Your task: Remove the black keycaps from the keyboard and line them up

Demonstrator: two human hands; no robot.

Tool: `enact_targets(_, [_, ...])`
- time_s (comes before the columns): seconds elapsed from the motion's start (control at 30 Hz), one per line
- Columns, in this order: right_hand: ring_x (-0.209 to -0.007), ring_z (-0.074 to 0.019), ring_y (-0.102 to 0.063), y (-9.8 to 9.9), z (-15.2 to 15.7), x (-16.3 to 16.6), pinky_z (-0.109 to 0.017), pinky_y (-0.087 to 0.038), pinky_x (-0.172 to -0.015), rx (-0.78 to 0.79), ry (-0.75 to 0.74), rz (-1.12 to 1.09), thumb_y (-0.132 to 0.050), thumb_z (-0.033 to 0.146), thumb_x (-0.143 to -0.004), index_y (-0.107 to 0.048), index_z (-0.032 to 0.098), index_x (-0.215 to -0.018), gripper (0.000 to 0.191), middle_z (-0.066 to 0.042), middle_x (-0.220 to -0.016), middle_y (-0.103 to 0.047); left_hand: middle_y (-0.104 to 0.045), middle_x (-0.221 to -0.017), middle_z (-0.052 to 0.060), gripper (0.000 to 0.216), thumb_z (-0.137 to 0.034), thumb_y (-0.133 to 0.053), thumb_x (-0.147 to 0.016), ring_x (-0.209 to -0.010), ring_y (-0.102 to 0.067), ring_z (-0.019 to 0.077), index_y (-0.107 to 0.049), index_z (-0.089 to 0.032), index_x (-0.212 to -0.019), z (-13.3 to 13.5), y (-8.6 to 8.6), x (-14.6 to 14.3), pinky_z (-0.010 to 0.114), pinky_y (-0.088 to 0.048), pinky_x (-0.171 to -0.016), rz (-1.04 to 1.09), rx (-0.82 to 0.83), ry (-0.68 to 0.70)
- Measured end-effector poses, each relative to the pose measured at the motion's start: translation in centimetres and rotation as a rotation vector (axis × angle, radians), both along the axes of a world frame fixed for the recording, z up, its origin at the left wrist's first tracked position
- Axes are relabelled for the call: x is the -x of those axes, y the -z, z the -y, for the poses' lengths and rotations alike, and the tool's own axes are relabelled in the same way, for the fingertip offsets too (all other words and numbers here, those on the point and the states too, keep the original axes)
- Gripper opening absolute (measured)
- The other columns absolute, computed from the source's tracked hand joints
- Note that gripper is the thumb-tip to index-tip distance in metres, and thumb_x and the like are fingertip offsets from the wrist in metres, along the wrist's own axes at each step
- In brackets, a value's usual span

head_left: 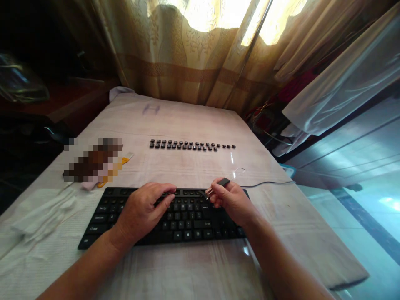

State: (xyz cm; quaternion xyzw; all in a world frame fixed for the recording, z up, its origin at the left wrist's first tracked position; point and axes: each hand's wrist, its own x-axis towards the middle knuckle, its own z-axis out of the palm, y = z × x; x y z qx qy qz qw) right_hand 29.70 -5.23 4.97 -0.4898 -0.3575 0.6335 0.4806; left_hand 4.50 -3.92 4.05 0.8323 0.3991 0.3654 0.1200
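Observation:
A black keyboard (187,225) lies on the cloth-covered table (193,125) near the front edge. My left hand (142,210) rests on its left half, fingers curled over the upper key rows. My right hand (233,200) hovers over the keyboard's upper right part and pinches a small tool with a dark handle (218,185), its metal tip pointing down at a key in the top rows. Two rows of removed black keycaps (192,145) are lined up farther back on the table.
A blurred-out object (92,160) with a yellow item (125,160) beside it lies at the left. White tissue (43,212) sits at the front left. The keyboard's cable (268,183) runs right. Curtains (200,54) hang behind the table.

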Motion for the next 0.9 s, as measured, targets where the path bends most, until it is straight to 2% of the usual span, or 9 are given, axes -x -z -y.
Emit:
enact_targets(0.17, [-0.054, -0.0099, -0.062, -0.5, 0.5, 1.5, -0.018, -0.048, -0.046, -0.091, -0.067, 0.134, -0.081, 0.048, -0.067, -0.059, 0.018, -0.077, 0.039, -0.001, -0.069, -0.071, -0.075, -0.093, 0.001, 0.021, -0.034, -0.063, -0.089, -0.08, -0.07, 0.0149, -0.067, -0.023, -0.106, 1.3, -0.6, -1.1, 0.025, -0.056, -0.075, 0.135, 0.156, 0.039])
enact_targets(0.3, [-0.055, -0.0117, -0.062, -0.8, 0.8, 2.9, -0.021, -0.05, -0.049, -0.143, -0.099, 0.204, -0.079, 0.048, -0.069, -0.057, 0.019, -0.08, 0.038, 0.0, -0.065, -0.068, -0.075, -0.09, 0.0, 0.024, -0.037, -0.067, -0.086, -0.078, -0.07, 0.0151, -0.068, -0.023, -0.107, 1.7, -0.4, -1.2, 0.025, -0.055, -0.072, 0.14, 0.201, 0.04])
enact_targets(0.47, [-0.059, -0.0129, -0.064, -0.7, 1.0, 3.8, -0.022, -0.05, -0.052, -0.21, -0.133, 0.246, -0.077, 0.045, -0.073, -0.057, 0.019, -0.082, 0.033, 0.0, -0.066, -0.067, -0.073, -0.081, -0.001, 0.018, -0.036, -0.067, -0.086, -0.072, -0.068, 0.014, -0.071, -0.023, -0.099, 1.7, -0.1, -1.3, 0.023, -0.053, -0.068, 0.15, 0.233, 0.032])
enact_targets(0.67, [-0.069, -0.0142, -0.066, -0.8, 1.5, 3.7, -0.026, -0.054, -0.064, -0.346, -0.069, 0.338, -0.073, 0.035, -0.079, -0.062, 0.021, -0.085, 0.019, -0.002, -0.081, -0.073, -0.073, -0.074, -0.002, 0.02, -0.035, -0.065, -0.084, -0.064, -0.067, 0.0134, -0.072, -0.024, -0.098, 1.4, -0.4, -1.5, 0.022, -0.051, -0.061, 0.204, 0.399, 0.019])
enact_targets(0.77, [-0.074, -0.0164, -0.067, -0.5, 1.7, 3.5, -0.029, -0.054, -0.07, -0.455, -0.017, 0.468, -0.073, 0.032, -0.078, -0.065, 0.022, -0.085, 0.014, -0.002, -0.082, -0.072, -0.074, -0.076, -0.001, 0.022, -0.036, -0.064, -0.083, -0.065, -0.068, 0.0144, -0.072, -0.023, -0.099, 1.3, -0.3, -1.5, 0.023, -0.052, -0.061, 0.219, 0.476, -0.003])
enact_targets(0.9, [-0.073, -0.0174, -0.065, 0.5, 1.7, 3.4, -0.031, -0.053, -0.072, -0.578, 0.045, 0.676, -0.075, 0.029, -0.075, -0.069, 0.022, -0.083, 0.012, -0.001, -0.079, -0.071, -0.075, -0.079, 0.0, 0.02, -0.032, -0.065, -0.082, -0.069, -0.068, 0.0157, -0.072, -0.024, -0.099, 1.2, 0.3, -1.5, 0.024, -0.053, -0.065, 0.17, 0.41, -0.048])
